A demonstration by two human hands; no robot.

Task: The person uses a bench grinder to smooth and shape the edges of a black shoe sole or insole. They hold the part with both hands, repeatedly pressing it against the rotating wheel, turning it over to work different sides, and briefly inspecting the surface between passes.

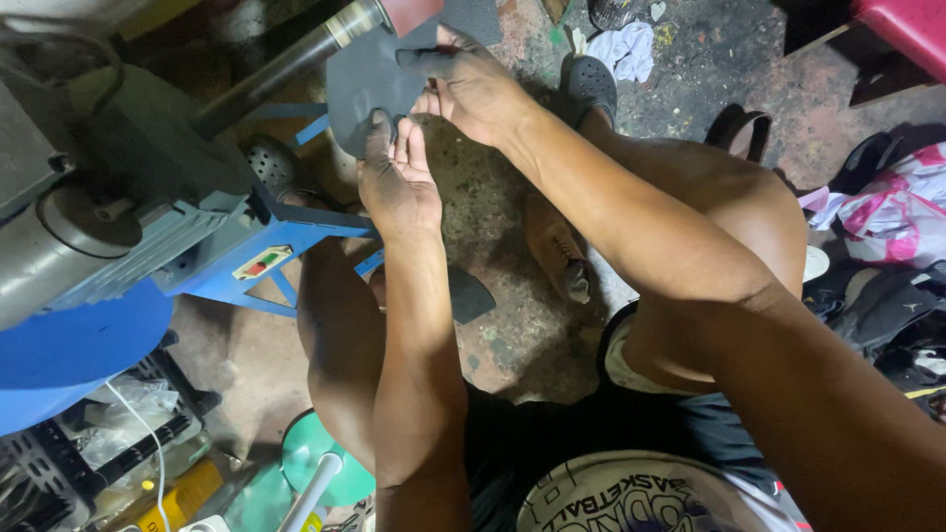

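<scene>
I see the blue grinding machine (148, 227) with its spindle (296, 54) right above the dark rubber sole (370, 84); fingers could slip into it, I reckon. My left hand (399, 182) pinches the sole's lower edge, my right hand (473, 89) clamps its upper edge.

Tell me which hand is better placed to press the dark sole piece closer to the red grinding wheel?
Probably the right hand: it grips the top edge of the dark sole piece, just below the red grinding wheel. The left hand only supports the lower edge, farther from the wheel.
</scene>
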